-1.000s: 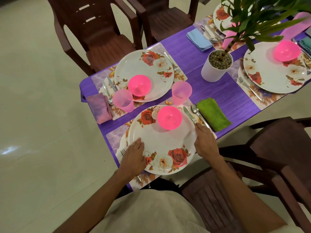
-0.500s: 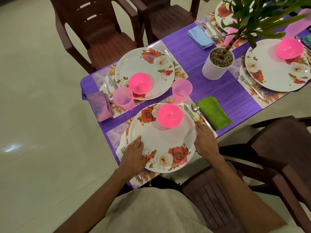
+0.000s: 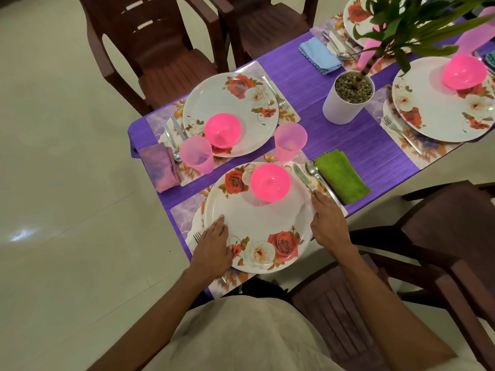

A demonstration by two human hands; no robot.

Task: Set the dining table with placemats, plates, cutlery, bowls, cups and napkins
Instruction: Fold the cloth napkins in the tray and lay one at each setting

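Near plate (image 3: pixel 257 218), on placemat (image 3: pixel 187 212), bowl (image 3: pixel 270 182) aboard. Left hand (image 3: pixel 214 250) flat on rim, fingers straight; right hand (image 3: pixel 328 223) relaxed against edge. Advice: nudge evenly, centre plate, avoid fork (image 3: pixel 197 236) and knife (image 3: pixel 301 175).

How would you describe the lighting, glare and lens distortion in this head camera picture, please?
Head view: soft, even indoor light; a small white glare patch on the floor tiles. The near pink bowl casts a pinkish shadow on the near plate. Wide-angle distortion tilts the chairs and table edges. The plant leaves look soft; both hands are sharp: left hand, right hand.
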